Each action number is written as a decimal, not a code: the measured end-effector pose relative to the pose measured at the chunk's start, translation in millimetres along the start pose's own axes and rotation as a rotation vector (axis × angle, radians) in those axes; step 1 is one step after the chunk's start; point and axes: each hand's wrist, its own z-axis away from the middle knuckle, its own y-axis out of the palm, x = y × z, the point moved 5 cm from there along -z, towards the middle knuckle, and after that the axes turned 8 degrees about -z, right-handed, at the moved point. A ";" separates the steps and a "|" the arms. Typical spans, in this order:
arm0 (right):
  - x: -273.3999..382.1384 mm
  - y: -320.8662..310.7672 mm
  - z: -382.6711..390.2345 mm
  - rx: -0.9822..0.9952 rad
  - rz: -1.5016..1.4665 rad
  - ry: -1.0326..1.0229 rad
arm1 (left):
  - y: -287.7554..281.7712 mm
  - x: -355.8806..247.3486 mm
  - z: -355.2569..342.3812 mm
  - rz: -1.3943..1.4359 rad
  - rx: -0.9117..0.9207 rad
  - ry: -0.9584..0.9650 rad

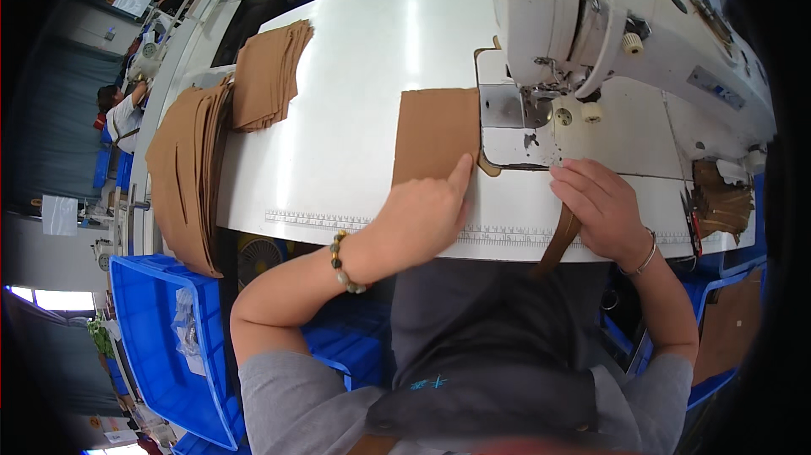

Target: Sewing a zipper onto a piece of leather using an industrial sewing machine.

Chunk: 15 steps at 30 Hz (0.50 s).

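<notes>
A flat brown panel (435, 134) lies on the white sewing table (355, 75), its right edge at the machine's metal needle plate (507, 108). My left hand (422, 218) rests on the panel's near edge, forefinger stretched toward the plate. My right hand (596, 206) presses down on a brown strap (559, 239) that runs from under the presser foot and hangs over the table's front edge. The white sewing machine (608, 24) stands over the work at the upper right.
Two stacks of brown panels (266, 75) (190, 168) sit at the table's left. Blue plastic bins (156, 328) stand on the floor to my left. More brown pieces (722, 201) lie at the right edge. Another person (122, 113) works far left.
</notes>
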 end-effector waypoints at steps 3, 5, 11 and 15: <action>3.3 7.4 -5.7 0.061 -0.007 -0.011 | 9.6 -39.3 11.6 0.288 0.013 0.176; -1.4 17.0 -12.3 0.117 -0.022 -0.011 | 16.7 -44.4 11.2 0.519 0.194 0.213; -28.7 20.5 -29.4 0.196 -0.135 -0.126 | -5.5 -7.1 -1.1 0.844 -0.198 0.078; -37.1 29.8 -33.5 0.396 -0.098 -0.027 | 5.9 8.4 -7.2 1.438 -0.021 -0.212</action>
